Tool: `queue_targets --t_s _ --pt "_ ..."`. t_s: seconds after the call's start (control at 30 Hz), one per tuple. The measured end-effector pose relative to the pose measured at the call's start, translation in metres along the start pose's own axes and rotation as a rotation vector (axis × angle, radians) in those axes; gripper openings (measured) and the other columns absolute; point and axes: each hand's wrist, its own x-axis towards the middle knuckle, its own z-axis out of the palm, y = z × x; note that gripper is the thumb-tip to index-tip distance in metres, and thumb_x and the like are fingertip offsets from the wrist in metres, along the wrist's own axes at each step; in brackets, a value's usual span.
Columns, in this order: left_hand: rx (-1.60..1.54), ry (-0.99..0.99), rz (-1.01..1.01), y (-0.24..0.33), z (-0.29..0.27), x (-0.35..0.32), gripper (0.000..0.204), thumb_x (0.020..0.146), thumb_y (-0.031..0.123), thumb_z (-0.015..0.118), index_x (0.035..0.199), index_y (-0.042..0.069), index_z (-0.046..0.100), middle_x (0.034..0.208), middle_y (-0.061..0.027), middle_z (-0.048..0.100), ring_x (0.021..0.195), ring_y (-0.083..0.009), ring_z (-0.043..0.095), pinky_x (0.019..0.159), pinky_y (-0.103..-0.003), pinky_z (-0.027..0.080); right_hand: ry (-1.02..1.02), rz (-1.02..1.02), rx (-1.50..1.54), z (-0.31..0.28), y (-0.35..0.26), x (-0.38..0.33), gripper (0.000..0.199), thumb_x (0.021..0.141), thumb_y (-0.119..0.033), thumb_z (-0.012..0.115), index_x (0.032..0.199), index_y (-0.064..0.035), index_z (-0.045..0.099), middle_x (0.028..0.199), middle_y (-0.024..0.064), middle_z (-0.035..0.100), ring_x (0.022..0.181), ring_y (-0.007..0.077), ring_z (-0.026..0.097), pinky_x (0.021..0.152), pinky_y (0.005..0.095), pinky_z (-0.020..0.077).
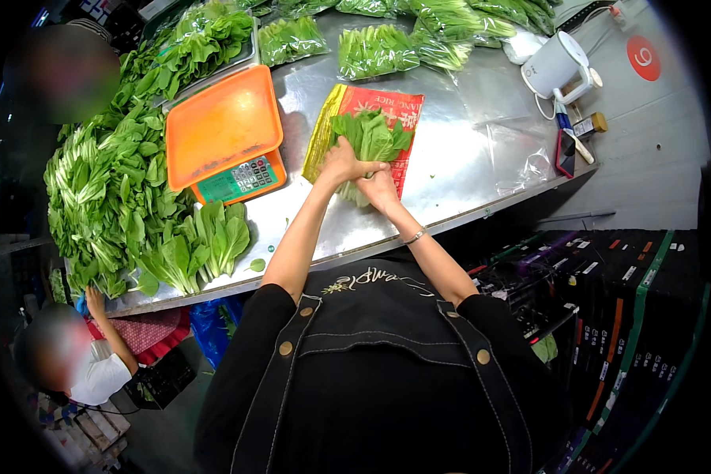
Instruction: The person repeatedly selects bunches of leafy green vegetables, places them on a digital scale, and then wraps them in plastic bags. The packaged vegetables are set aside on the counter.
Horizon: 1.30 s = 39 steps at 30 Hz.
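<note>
A bunch of leafy greens (375, 138) lies over a flat red and yellow printed bag (405, 118) on the metal table (450, 170). My left hand (340, 163) is closed around the bunch's left side. From the right, my right hand (378, 188) grips the stems, its fingers partly hidden, and the two hands touch where they meet. Pale stems show below them, toward the table's near edge. Left of the bag stands an orange scale (225, 126) with a bare tray and a keypad.
A large heap of loose greens (107, 182) covers the table's left end. Bagged greens (378, 52) line the far side. A white kettle (555, 66) and clear plastic bags (521, 154) are at the right. Another person's hand (95, 302) rests by the heap. Dark stacked crates (632, 340) stand lower right.
</note>
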Motion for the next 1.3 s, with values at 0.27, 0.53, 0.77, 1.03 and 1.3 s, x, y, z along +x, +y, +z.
queue_targets --t_s 0.27,0.53,0.77,1.03,1.3 --pt "0.149 0.067 -0.027 -0.005 0.011 0.010 0.117 0.050 0.058 0.080 0.132 -0.006 0.028 0.133 -0.0283 0.036 0.123 -0.0419 0.036 0.097 -0.060 0.030 -0.466 0.520 0.494 -0.066 -0.019 0.000 0.052 0.085 -0.038 0.058 0.120 -0.0001 0.049 0.110 0.0110 0.057 0.096 0.0200 0.058 0.080 0.0343 0.0496" --pt "0.302 0.135 0.092 0.014 0.022 -0.004 0.121 0.051 0.049 0.082 0.137 -0.007 0.018 0.130 -0.0251 0.038 0.121 -0.0410 0.038 0.098 -0.058 0.029 -0.554 0.436 0.888 -0.065 -0.002 -0.008 0.040 0.088 -0.032 0.055 0.114 -0.0023 0.054 0.111 0.0058 0.056 0.101 0.0163 0.054 0.087 0.0329 0.0469" --pt "0.274 0.173 0.073 0.013 0.015 -0.002 0.126 0.046 0.050 0.084 0.138 -0.004 0.017 0.135 -0.0245 0.034 0.127 -0.0390 0.033 0.100 -0.058 0.028 -0.346 -0.491 -0.341 -0.112 0.020 -0.017 0.049 0.069 -0.014 0.061 0.114 0.0027 0.052 0.113 0.0147 0.054 0.104 0.0300 0.051 0.095 0.0369 0.0390" --pt "0.094 0.086 0.156 -0.017 0.007 0.025 0.116 0.047 0.046 0.084 0.133 -0.004 0.024 0.132 -0.0249 0.039 0.124 -0.0398 0.038 0.102 -0.046 0.033 -0.085 -1.129 -0.544 -0.136 0.051 0.038 0.019 0.071 -0.011 0.056 0.090 -0.0076 0.060 0.093 0.0046 0.056 0.093 0.0203 0.053 0.096 0.0394 0.0370" --pt "-0.013 -0.210 0.182 -0.021 -0.042 0.035 0.099 0.056 0.032 0.077 0.135 -0.002 0.027 0.125 -0.0226 0.049 0.118 -0.0312 0.047 0.101 -0.034 0.036 0.035 -1.521 -0.398 -0.090 -0.026 0.086 0.023 0.070 -0.014 0.056 0.092 -0.0092 0.060 0.097 0.0020 0.055 0.097 0.0171 0.052 0.090 0.0384 0.0368"
